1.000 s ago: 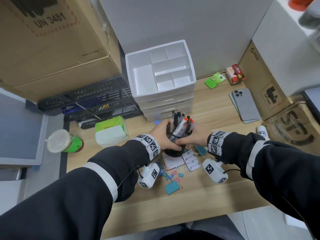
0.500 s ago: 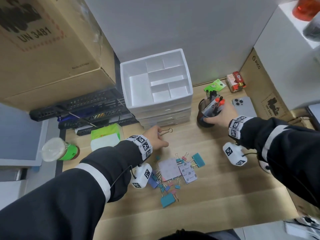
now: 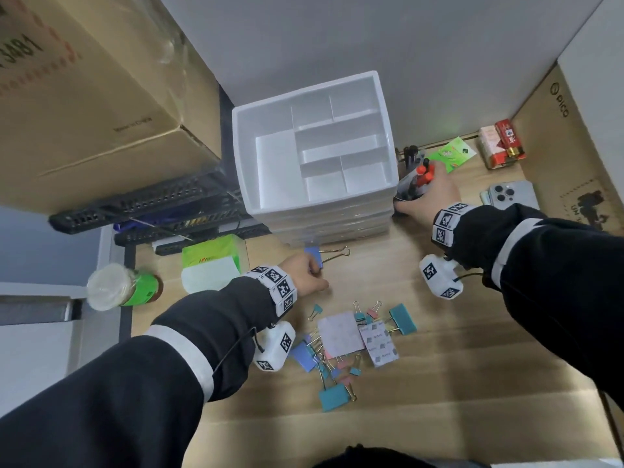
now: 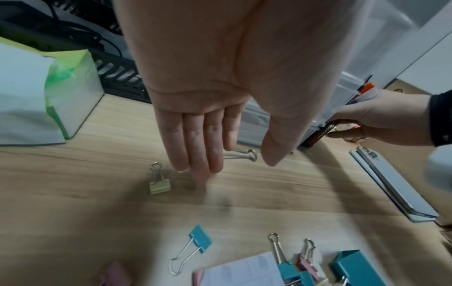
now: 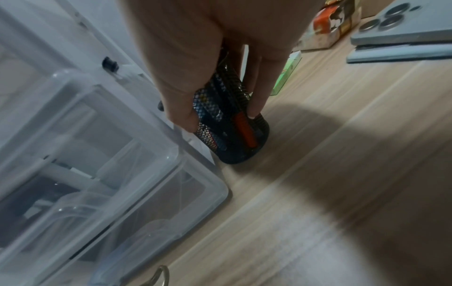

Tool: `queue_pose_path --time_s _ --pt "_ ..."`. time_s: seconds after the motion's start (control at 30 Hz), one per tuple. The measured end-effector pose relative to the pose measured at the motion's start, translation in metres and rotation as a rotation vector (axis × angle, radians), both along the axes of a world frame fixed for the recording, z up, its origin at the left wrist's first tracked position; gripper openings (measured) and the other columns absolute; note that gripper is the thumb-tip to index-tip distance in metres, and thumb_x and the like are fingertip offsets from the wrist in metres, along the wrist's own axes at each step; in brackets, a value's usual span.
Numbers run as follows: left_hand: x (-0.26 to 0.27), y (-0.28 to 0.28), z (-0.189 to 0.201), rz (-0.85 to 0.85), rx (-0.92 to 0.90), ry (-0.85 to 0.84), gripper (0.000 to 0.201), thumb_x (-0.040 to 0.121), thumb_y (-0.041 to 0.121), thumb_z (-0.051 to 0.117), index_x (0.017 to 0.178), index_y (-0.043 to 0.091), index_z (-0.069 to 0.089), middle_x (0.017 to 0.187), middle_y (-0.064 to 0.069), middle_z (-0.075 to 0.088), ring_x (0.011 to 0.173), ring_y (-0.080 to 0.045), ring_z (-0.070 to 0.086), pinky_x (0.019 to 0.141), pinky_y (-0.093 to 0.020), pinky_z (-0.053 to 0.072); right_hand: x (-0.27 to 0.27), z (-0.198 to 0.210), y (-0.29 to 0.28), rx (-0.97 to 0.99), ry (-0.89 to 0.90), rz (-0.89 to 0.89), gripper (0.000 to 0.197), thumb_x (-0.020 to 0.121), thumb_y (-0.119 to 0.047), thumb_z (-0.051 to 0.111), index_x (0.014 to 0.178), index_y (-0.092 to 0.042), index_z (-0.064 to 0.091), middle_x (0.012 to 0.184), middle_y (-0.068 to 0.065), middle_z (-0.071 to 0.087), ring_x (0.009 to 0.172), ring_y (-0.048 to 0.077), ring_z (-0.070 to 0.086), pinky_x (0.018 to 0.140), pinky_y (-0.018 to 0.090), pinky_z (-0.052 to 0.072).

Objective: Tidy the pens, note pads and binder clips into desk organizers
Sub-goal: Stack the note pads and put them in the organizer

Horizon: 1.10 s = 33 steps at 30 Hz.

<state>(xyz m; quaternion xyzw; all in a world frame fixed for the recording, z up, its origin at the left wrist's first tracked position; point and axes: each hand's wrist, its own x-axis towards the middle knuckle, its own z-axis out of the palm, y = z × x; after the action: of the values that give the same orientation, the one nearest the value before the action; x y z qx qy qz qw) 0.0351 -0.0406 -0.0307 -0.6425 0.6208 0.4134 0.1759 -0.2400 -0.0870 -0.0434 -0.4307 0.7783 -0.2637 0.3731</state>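
My right hand (image 3: pixel 413 197) grips a black mesh pen cup (image 3: pixel 407 192) full of pens, standing on the desk against the right side of the white compartment organizer (image 3: pixel 244 157). In the right wrist view its thumb and fingers (image 5: pixel 255 108) wrap the pen cup (image 5: pixel 232 139). My left hand (image 3: pixel 319 276) holds nothing, its straight fingers (image 4: pixel 200 164) pointing down onto the desk between a small yellow binder clip (image 4: pixel 160 185) and a blue binder clip (image 3: pixel 314 255). Two note pads (image 3: pixel 339 336) and several coloured binder clips (image 3: pixel 332 396) lie scattered nearer to me.
A tissue pack (image 3: pixel 209 265) and a green lidded cup (image 3: pixel 125 287) sit to the left, with black trays (image 3: pixel 145 207) under a big cardboard box (image 3: pixel 84 96). Phones (image 3: pixel 513 195), red packs (image 3: pixel 503 146) and a green packet (image 3: pixel 454 155) lie at the back right.
My left hand let go of the pen cup and moved left to the desk by the blue clip. My right hand carried the cup away from me to the organizer's right side.
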Motion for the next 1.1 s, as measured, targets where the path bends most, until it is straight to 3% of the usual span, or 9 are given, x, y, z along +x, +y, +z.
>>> queue_pose_path --time_s 0.13,0.2,0.27,0.33,0.47,0.57,0.73,0.97,1.1 --pt "0.004 0.001 -0.003 -0.011 0.003 -0.022 0.024 0.086 0.030 0.073 0.099 0.018 0.057 0.096 -0.001 0.058 0.085 -0.018 0.054 0.075 -0.026 0.043 0.000 -0.008 -0.005 -0.006 -0.053 -0.072 0.096 0.066 -0.020 0.089 0.142 -0.011 0.032 0.110 -0.005 0.051 0.099 0.012 0.051 0.089 0.021 0.037" --pt "0.006 0.003 -0.005 -0.014 -0.005 -0.031 0.022 0.085 0.030 0.074 0.095 0.018 0.058 0.093 -0.002 0.059 0.083 -0.019 0.054 0.076 -0.029 0.046 0.001 -0.013 -0.001 0.056 -0.028 -0.104 0.098 0.066 -0.020 0.088 0.142 -0.003 0.029 0.120 -0.001 0.051 0.110 0.015 0.051 0.096 0.024 0.038" --pt "0.010 0.007 -0.005 -0.025 -0.004 -0.039 0.022 0.084 0.030 0.074 0.092 0.017 0.058 0.091 -0.002 0.060 0.081 -0.019 0.054 0.078 -0.029 0.048 0.002 -0.018 0.010 0.134 0.080 -0.141 0.089 0.066 -0.024 0.084 0.137 -0.001 0.034 0.129 0.011 0.050 0.119 0.027 0.052 0.100 0.033 0.043" --pt "0.013 0.011 -0.005 -0.038 -0.002 -0.038 0.024 0.083 0.028 0.075 0.094 0.017 0.058 0.091 -0.001 0.059 0.082 -0.019 0.054 0.077 -0.029 0.047 0.003 -0.023 0.025 0.188 0.120 -0.163 0.069 0.069 -0.019 0.078 0.128 -0.002 0.045 0.126 0.015 0.052 0.113 0.033 0.055 0.092 0.035 0.047" --pt "0.018 0.019 -0.007 -0.054 0.006 -0.028 0.036 0.076 0.028 0.082 0.099 0.017 0.057 0.092 0.001 0.060 0.084 -0.019 0.056 0.081 -0.032 0.051 0.010 -0.036 0.056 0.191 0.093 0.109 0.028 0.071 -0.014 0.071 0.098 -0.010 0.062 0.093 0.007 0.066 0.085 0.026 0.063 0.077 0.030 0.051" --pt "0.013 0.034 -0.012 -0.164 0.019 -0.037 0.050 0.072 0.035 0.085 0.111 0.018 0.058 0.101 0.002 0.064 0.093 -0.018 0.063 0.086 -0.033 0.055 0.025 -0.034 0.077 0.256 -0.030 0.350 0.019 0.070 -0.012 0.078 0.083 -0.017 0.065 0.072 -0.002 0.067 0.065 0.013 0.062 0.065 0.026 0.052" --pt "-0.003 0.056 -0.027 -0.312 0.007 -0.012 0.064 0.067 0.039 0.085 0.118 0.015 0.055 0.103 -0.002 0.064 0.093 -0.023 0.063 0.084 -0.039 0.056 0.055 -0.031 0.108 0.349 -0.067 0.663 0.031 0.067 -0.021 0.088 0.091 -0.021 0.067 0.083 -0.005 0.072 0.065 0.005 0.064 0.053 0.013 0.045" --pt "-0.003 0.073 -0.050 -0.402 -0.193 -0.108 0.059 0.063 0.038 0.084 0.107 0.017 0.052 0.103 -0.003 0.060 0.097 -0.026 0.055 0.084 -0.041 0.052 0.075 -0.050 0.142 0.279 0.318 1.024 0.052 0.064 -0.039 0.086 0.107 -0.030 0.058 0.094 -0.012 0.055 0.082 0.013 0.056 0.069 0.027 0.047" --pt "-0.001 0.082 -0.057 -0.440 -0.275 -0.114 0.043 0.069 0.024 0.078 0.104 0.019 0.054 0.099 -0.002 0.064 0.096 -0.024 0.050 0.077 -0.036 0.046 0.077 -0.054 0.151 0.243 0.402 1.060 0.051 0.070 -0.039 0.082 0.114 -0.027 0.059 0.101 -0.008 0.056 0.088 0.015 0.057 0.075 0.029 0.049"
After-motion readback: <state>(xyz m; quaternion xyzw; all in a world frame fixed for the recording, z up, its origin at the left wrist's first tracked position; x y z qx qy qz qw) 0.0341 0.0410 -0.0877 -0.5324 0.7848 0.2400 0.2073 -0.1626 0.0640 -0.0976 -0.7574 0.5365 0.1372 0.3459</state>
